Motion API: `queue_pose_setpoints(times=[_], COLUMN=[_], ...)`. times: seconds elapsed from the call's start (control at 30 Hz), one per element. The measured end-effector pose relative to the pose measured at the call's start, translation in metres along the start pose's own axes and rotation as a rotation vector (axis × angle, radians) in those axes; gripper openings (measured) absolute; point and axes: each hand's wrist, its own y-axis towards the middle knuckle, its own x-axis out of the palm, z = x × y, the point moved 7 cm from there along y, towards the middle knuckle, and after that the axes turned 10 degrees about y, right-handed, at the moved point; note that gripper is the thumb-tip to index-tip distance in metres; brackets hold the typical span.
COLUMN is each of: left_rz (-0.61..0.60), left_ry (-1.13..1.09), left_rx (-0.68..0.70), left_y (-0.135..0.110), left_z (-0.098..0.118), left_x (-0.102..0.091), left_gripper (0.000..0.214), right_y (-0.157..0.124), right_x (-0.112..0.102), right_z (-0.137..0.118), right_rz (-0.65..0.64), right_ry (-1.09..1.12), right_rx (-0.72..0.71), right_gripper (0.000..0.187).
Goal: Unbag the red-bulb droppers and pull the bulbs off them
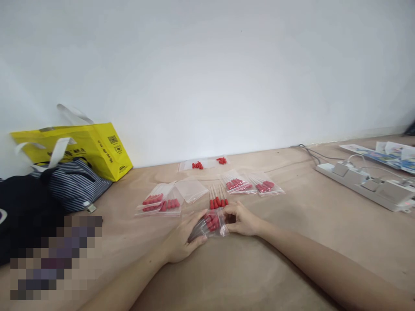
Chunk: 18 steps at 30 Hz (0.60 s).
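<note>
My left hand [183, 239] and my right hand [241, 219] both grip a small clear plastic bag [212, 223] holding red-tipped sticks, low over the tan table. The left fingers close on the bag's left end, the right fingers pinch its right side. Just beyond the bag lies a loose row of red-tipped sticks [218, 198]. Filled bags [160, 203] lie to the left, with an empty clear bag [192, 188] beside them. More filled bags [251, 185] lie to the right, and a long bag [207, 163] rests near the wall.
A yellow carrier bag [84, 147] and a striped pouch [73, 183] stand at the far left by dark fabric. A white power strip [366, 183] with plugs and cables lies at the right, with printed papers [385, 155] behind it. A white wall closes the back.
</note>
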Motion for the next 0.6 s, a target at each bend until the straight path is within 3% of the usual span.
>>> queue_pose_setpoints(times=[0.13, 0.27, 0.37, 0.6], left_rz=[0.011, 0.031, -0.021, -0.119], left_ry=[-0.004, -0.017, -0.027, -0.033], left_rx=[0.017, 0.043, -0.005, -0.082], left_y=[0.000, -0.001, -0.004, -0.010], left_z=[0.003, 0.004, 0.000, -0.005], left_x=[-0.001, -0.001, 0.002, 0.005], left_gripper=[0.054, 0.054, 0.053, 0.053], right_y=[0.004, 0.006, 0.006, -0.001], right_x=[0.007, 0.010, 0.008, 0.001], right_z=[0.000, -0.008, -0.008, 0.012], right_rz=[0.031, 0.031, -0.008, -0.136], right_ry=[0.104, 0.031, 0.006, 0.356], right_rx=[0.109, 0.069, 0.065, 0.209], right_gripper=[0.039, 0.022, 0.016, 0.013])
